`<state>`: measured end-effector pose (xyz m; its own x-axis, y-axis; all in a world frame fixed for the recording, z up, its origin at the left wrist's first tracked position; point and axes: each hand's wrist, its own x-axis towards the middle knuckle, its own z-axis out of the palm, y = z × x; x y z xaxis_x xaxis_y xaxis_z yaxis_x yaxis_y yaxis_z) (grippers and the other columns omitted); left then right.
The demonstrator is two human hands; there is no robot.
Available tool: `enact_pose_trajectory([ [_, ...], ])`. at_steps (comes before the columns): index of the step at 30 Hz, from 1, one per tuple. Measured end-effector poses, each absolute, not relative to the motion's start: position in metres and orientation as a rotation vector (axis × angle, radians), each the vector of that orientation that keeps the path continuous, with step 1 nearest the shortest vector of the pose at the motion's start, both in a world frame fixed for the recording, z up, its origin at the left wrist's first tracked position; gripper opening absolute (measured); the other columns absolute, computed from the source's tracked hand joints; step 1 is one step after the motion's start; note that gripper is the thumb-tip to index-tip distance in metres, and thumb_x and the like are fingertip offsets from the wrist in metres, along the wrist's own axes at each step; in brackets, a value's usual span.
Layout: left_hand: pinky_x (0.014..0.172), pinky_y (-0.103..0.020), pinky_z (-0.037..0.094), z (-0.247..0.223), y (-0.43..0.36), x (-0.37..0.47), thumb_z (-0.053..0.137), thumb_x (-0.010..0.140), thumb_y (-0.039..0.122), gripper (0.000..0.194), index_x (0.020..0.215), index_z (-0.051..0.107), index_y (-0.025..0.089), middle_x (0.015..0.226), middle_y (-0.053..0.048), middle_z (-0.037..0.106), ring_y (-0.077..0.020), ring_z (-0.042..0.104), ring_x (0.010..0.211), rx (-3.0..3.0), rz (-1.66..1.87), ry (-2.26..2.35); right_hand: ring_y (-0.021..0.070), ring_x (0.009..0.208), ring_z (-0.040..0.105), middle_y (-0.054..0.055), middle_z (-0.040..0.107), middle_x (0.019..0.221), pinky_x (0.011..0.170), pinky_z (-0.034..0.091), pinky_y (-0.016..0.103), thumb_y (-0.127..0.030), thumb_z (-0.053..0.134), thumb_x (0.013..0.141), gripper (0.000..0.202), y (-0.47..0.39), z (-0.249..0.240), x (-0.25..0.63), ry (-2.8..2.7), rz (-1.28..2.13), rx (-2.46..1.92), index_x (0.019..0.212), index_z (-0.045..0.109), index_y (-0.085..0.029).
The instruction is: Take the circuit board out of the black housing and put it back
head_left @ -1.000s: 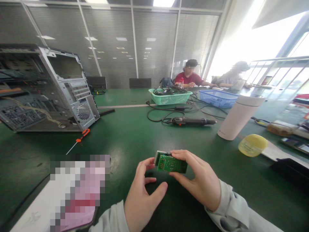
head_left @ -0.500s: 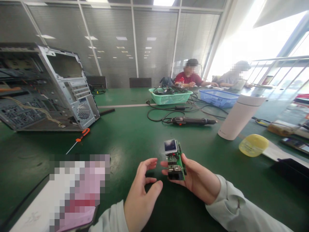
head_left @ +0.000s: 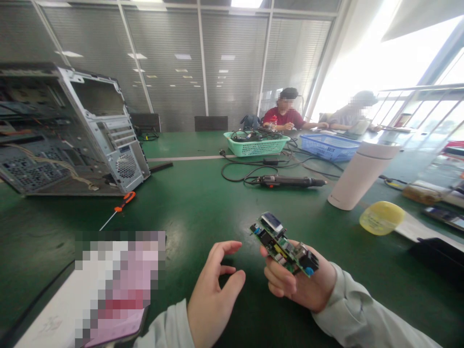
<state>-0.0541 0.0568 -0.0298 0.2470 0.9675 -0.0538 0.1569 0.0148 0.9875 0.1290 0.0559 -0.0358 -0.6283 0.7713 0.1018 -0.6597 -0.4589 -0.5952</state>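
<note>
A small green circuit board (head_left: 281,249) with a little white-framed screen, dark sockets and blue parts is held above the table by my right hand (head_left: 300,280). The fingers curl under its lower edge, and the board lies tilted, its screen end toward the upper left. My left hand (head_left: 217,290) is beside it on the left, fingers curved and apart, holding nothing and not touching the board. Part of my right thumb is hidden behind the board.
An open computer case (head_left: 72,135) stands at the left, with an orange-handled screwdriver (head_left: 125,199) before it. Beyond my hands lie a black electric screwdriver (head_left: 290,181), a green basket (head_left: 257,146) of cables and a blue basket (head_left: 328,149). A pale tumbler (head_left: 357,179) stands right; two people sit far back.
My right hand has turned the circuit board from nearly upright to a slant, so its component-covered side now shows. The board shifted slightly right. My left hand has barely moved.
</note>
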Motion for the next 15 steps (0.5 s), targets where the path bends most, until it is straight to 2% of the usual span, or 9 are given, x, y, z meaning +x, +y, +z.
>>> enact_pose_trajectory([
  [4,0.087,-0.044,0.041,-0.0287,0.0560,-0.0549,0.051,0.067,0.033,0.040,0.105,0.055,0.019,0.116,-0.012,0.056,-0.0312,0.051,0.110,1.419,0.912,1.148,0.0092,0.048,0.039,-0.002,0.046,0.052,0.059,0.046,0.019,-0.033,0.068,0.089,0.025,0.0539,-0.0332,0.1262,-0.759,2.159,-0.181,0.097,0.067,-0.009],
  [7,0.086,-0.042,0.041,-0.0293,0.0560,-0.0554,0.052,0.067,0.032,0.039,0.104,0.056,0.020,0.115,-0.011,0.057,-0.0303,0.051,0.109,1.422,0.908,1.141,0.0092,0.050,0.045,-0.001,0.049,0.055,0.061,0.048,0.019,-0.033,0.067,0.090,0.025,0.0546,-0.0352,0.1256,-0.755,2.173,-0.170,0.099,0.067,-0.009],
  [11,0.086,-0.040,0.041,-0.0303,0.0563,-0.0557,0.052,0.068,0.031,0.037,0.104,0.057,0.022,0.114,-0.009,0.057,-0.0281,0.052,0.107,1.427,0.923,1.136,0.0131,0.063,0.059,0.003,0.060,0.072,0.068,0.052,0.023,-0.034,0.070,0.089,0.026,0.0578,-0.0358,0.1283,-0.772,2.107,-0.305,0.102,0.064,-0.013],
  [15,0.086,-0.037,0.042,-0.0291,0.0557,-0.0563,0.053,0.069,0.029,0.034,0.102,0.058,0.023,0.116,-0.007,0.057,-0.0260,0.054,0.105,1.423,0.926,1.131,0.0224,0.091,0.063,0.008,0.063,0.100,0.082,0.053,0.030,-0.051,0.080,0.078,0.050,0.0594,-0.0277,0.1334,-0.764,1.885,-0.640,0.107,0.061,-0.015],
])
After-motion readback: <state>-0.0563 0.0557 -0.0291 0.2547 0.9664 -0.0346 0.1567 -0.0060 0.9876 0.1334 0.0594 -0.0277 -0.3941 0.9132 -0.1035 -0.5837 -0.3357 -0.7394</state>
